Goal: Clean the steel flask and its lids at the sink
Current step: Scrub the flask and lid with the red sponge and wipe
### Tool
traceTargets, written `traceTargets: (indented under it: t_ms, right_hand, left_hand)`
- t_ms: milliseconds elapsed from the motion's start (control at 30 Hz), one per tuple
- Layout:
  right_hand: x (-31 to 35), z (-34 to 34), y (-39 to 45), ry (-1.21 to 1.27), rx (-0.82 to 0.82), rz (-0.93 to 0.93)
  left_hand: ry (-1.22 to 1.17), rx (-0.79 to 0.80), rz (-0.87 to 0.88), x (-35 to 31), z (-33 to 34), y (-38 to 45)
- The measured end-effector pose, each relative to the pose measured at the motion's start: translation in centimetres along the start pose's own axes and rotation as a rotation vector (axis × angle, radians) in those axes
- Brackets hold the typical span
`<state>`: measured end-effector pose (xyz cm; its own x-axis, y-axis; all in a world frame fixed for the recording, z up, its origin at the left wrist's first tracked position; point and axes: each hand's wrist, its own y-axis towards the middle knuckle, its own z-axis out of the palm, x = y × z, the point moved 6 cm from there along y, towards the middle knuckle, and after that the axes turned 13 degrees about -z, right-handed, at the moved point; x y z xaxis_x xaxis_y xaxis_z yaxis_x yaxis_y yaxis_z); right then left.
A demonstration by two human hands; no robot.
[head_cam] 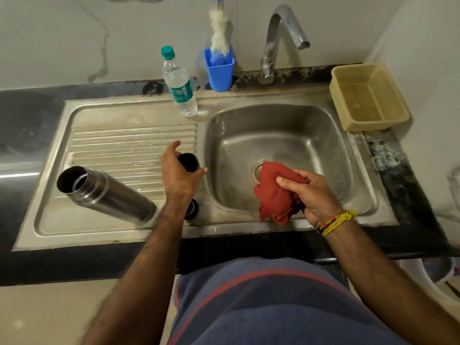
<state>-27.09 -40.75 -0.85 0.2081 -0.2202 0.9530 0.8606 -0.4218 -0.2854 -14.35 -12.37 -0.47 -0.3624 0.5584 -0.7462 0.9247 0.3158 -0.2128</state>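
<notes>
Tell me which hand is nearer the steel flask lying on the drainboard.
Left. The left hand grips a dark lid just right of the steel flask; the right hand holds a red cloth over the basin.

Both arms reach forward over the sink (286, 115).
The left hand (178, 174) curls around a dark lid (188, 161) left of the basin; the right hand (311, 195), palm up over the basin's front, grips a red cloth (273, 195).

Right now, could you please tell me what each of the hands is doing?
Left hand: grips a dark lid over the drainboard.
Right hand: grips a red cloth over the sink.
</notes>
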Motion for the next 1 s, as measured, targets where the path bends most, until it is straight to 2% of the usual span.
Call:
traceTargets:
  t_ms: [333,533,667,800,1000]
  right_hand:
    - [-0.4,-3.4,0.5,-0.018,-0.166,0.040]
    - [0.5,-4.7,0.2,0.021,-0.221,0.005]
    - [0.5,-5.4,0.3,0.031,-0.262,0.005]
    - [-0.2,-5.3,0.4,0.032,-0.255,0.030]
    - [-0.7,-5.9,0.3,0.000,-0.322,0.047]
  left_hand:
    - [0.077,0.025,-0.018,1.2,0.3,-0.2]
    - [0.229,0.016,-0.022,1.1,0.3,0.3]
    - [0.382,-0.078,0.067,0.1,0.3,-0.5]
    - [0.399,-0.117,0.220,-1.7,1.3,-2.3]
    - [0.441,0.060,0.324,-3.4,5.2,-3.8]
